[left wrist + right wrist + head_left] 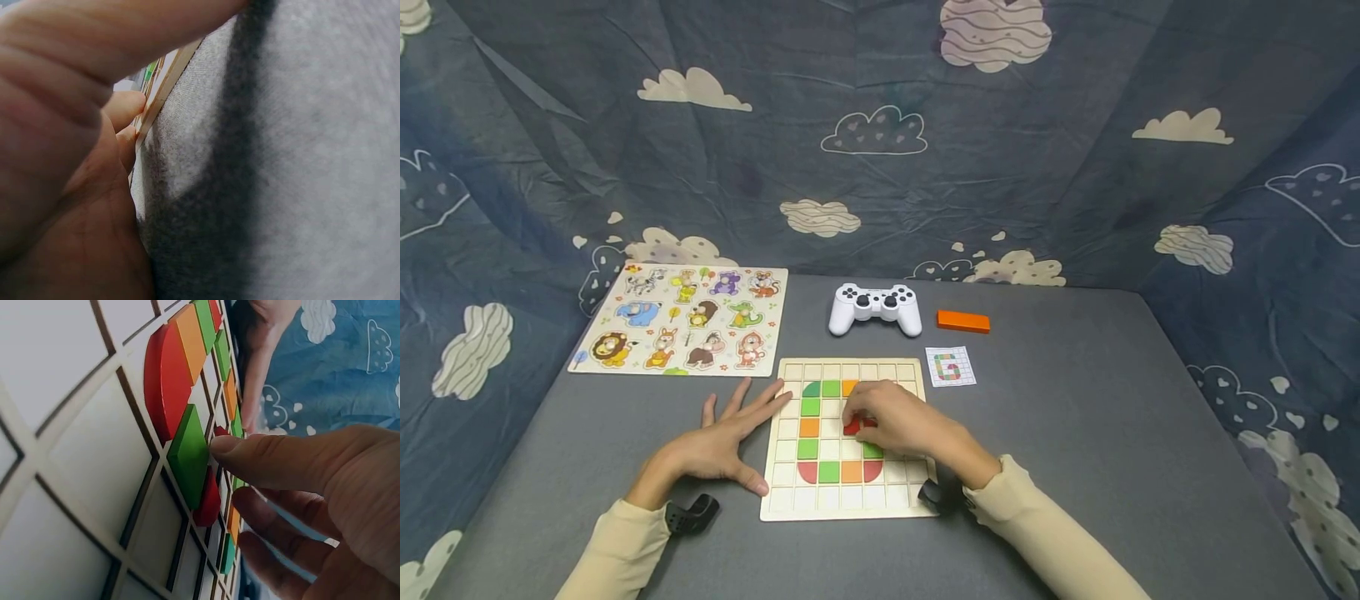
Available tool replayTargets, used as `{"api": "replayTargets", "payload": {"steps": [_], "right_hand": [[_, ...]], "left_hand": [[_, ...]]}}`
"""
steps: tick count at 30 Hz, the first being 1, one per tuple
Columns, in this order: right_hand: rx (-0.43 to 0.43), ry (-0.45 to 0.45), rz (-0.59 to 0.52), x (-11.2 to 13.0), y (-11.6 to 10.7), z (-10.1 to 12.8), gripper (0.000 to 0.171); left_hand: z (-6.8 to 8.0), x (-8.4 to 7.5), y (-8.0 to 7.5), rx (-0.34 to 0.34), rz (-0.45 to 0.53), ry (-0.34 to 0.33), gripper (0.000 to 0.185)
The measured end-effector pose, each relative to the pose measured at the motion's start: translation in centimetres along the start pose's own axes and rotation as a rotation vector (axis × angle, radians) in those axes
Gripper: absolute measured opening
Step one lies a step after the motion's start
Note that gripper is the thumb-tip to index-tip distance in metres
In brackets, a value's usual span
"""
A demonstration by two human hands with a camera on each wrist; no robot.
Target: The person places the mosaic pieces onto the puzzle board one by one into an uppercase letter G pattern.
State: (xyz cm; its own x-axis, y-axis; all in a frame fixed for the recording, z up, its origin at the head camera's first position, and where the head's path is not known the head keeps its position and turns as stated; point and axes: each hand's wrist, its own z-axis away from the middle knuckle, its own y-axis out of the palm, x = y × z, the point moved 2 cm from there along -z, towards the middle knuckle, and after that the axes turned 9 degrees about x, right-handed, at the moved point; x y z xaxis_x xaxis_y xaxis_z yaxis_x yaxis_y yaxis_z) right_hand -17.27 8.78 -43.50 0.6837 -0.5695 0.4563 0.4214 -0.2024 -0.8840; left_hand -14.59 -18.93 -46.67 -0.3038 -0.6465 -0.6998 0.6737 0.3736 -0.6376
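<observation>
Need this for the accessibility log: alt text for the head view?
A right hand pinches a red piece over a wooden grid board of coloured tiles, while the left hand rests flat at its edge. Behind lie an animal puzzle and white gamepad.

Right hand [898,423] hides red piece [852,427] and part of grid board [790,492]. Pattern card [951,366] right of board: cells too small. Left wrist view mostly blurred palm.

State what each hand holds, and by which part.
The right hand pinches a red piece by its edges over the grid board. The left hand holds nothing, resting flat against the board's left edge.
</observation>
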Motion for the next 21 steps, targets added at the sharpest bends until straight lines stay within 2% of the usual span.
{"api": "replayTargets", "payload": {"steps": [13,21], "right_hand": [[0.022,0.008,0.033,-0.16,0.17,-0.29,0.009],[0.002,0.005,0.053,-0.06,0.31,-0.11,0.006]], "left_hand": [[0.04,-0.08,-0.08,0.0,-0.011,0.0,0.127],[0.12,-0.11,-0.07,0.001,-0.012,-0.001,0.126]]}}
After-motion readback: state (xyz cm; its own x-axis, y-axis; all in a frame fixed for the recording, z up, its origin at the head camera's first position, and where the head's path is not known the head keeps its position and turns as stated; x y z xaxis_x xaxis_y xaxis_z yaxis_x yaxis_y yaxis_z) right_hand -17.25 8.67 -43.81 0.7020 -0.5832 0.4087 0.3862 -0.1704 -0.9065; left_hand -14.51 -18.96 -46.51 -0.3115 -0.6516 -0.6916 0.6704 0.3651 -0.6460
